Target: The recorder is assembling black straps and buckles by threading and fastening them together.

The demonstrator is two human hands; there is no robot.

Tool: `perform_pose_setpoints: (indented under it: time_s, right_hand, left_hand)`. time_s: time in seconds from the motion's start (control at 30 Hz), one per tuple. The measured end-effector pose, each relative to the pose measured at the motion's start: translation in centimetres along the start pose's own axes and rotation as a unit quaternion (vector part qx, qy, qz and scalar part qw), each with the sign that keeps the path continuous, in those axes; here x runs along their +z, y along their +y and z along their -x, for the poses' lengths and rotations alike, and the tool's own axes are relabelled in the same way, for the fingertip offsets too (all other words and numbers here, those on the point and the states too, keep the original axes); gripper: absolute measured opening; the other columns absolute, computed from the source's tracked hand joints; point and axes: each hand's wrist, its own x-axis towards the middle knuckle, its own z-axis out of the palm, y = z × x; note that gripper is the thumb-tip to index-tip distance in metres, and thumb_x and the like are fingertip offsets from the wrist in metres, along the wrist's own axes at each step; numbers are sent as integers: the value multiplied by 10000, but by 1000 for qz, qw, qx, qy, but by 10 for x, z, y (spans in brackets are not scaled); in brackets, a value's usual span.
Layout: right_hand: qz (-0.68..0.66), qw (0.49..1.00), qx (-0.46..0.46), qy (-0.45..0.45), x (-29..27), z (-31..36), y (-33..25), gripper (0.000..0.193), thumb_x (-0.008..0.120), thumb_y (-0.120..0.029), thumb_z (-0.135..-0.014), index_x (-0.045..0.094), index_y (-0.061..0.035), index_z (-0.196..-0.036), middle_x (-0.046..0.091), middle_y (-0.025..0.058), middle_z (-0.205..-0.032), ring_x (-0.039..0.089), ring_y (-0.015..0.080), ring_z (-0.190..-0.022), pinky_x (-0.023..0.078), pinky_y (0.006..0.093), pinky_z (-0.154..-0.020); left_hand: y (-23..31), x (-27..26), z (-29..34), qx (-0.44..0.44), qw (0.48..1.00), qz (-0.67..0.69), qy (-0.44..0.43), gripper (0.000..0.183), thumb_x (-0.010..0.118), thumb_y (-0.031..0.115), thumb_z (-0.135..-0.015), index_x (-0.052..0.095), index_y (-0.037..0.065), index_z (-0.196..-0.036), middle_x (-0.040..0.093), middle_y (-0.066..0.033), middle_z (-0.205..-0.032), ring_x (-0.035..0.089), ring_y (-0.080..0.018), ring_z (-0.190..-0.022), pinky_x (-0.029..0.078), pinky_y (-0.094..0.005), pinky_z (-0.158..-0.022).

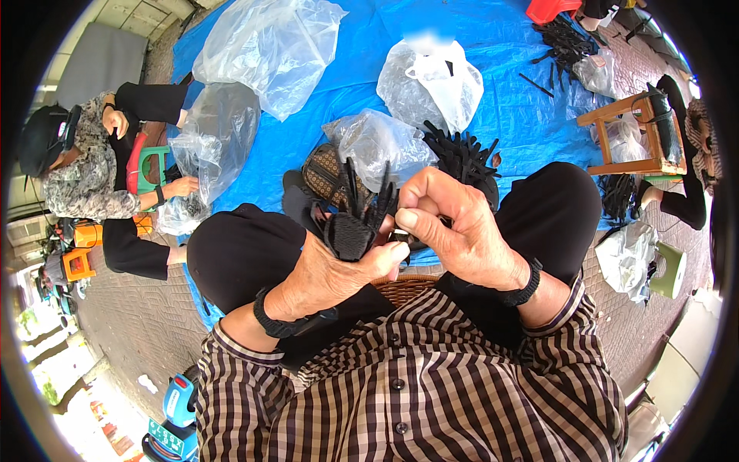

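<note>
My left hand (327, 275) is closed round a bundle of black strips (350, 233), whose long ends fan out away from me between my knees. Close beside it, my right hand (466, 231) is in a pinch, thumb against forefinger. A small dark piece with a shiny edge (399, 234) shows between the right thumb and the left thumb tip; its kind cannot be made out. Beyond my hands lies a heap of black strips (462, 158). A brown patterned bag (327, 171) rests to its left. Part of a wicker basket (408, 289) shows below my hands.
Clear plastic bags (269, 46) and a white bag (431, 85) lie on a blue tarp (350, 85). A person (85, 169) sits at left by a green stool (150, 165). At right stand a wooden stool (639, 138) and another person (697, 154). More strips (570, 42) lie far right.
</note>
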Motion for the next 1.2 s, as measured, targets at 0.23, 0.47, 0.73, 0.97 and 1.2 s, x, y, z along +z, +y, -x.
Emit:
perform_pose_setpoints:
  time_s: [0.23,0.47,0.73,0.97,1.2]
  right_hand:
    - [-43,999,11,-11,-11,0,-4,151,565,-139,-886,475,-21,-859,448,-16,-587,378,34,-565,326,233,-494]
    - [-188,952,238,46,4,-14,-7,95,454,29,-780,449,-65,-778,364,-55,-702,347,40,-600,288,198,-510]
    - [-11,976,138,168,-20,17,35,408,564,-306,-854,438,-49,-1145,553,77,-960,577,171,-829,491,268,-658]
    - [158,979,80,96,-3,-16,18,427,577,-260,-864,466,31,-1155,583,143,-944,553,193,-727,459,270,-622]
    - [128,986,70,80,2,-26,1,411,577,-255,-862,472,30,-1139,584,137,-935,552,192,-722,457,269,-620]
  left_hand:
    - [-2,-2,-8,224,938,-257,-57,132,672,115,-790,618,21,-865,578,-29,-647,504,-81,-570,416,-247,-534]
    - [-17,-12,-13,231,951,-199,-53,313,702,111,-699,615,27,-989,628,-76,-804,614,-175,-771,457,-294,-666]
    - [-44,21,-31,346,912,-200,96,198,640,56,-682,490,26,-807,510,-203,-609,542,-415,-662,395,-438,-547]
    - [-54,15,-26,271,890,-363,50,291,586,194,-760,545,40,-1003,602,-193,-842,585,-356,-809,458,-446,-733]
    - [-43,20,-43,350,907,-220,85,219,605,207,-728,605,-9,-768,583,-195,-648,584,-341,-623,446,-415,-558]
